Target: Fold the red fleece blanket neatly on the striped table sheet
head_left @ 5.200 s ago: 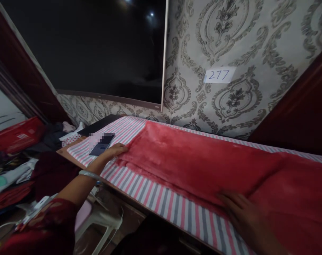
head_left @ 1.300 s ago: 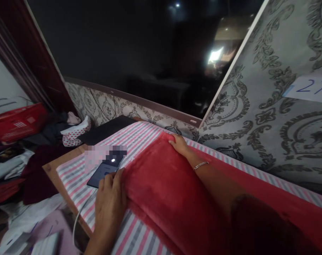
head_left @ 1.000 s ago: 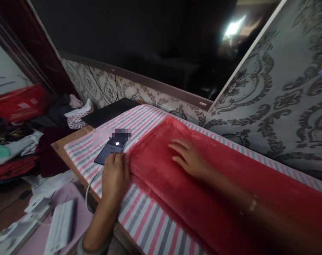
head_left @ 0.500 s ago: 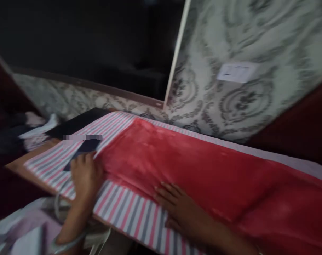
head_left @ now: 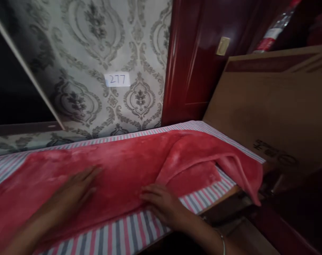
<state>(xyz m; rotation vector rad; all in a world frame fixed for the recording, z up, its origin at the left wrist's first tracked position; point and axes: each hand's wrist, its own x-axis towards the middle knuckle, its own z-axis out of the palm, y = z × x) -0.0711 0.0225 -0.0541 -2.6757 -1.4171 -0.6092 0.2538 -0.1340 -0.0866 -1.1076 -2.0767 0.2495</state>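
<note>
On red cloth (head_left: 121, 163), left hand (head_left: 73, 191) flat, right hand (head_left: 163, 205) at edge, grip unclear.

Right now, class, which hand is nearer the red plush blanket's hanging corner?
The right hand, by the near edge of the blanket; the left hand is farther.

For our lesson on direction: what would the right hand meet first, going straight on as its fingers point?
Probably the left hand, across the red plush cloth; depth is unclear, so the right hand could pass beneath.
</note>
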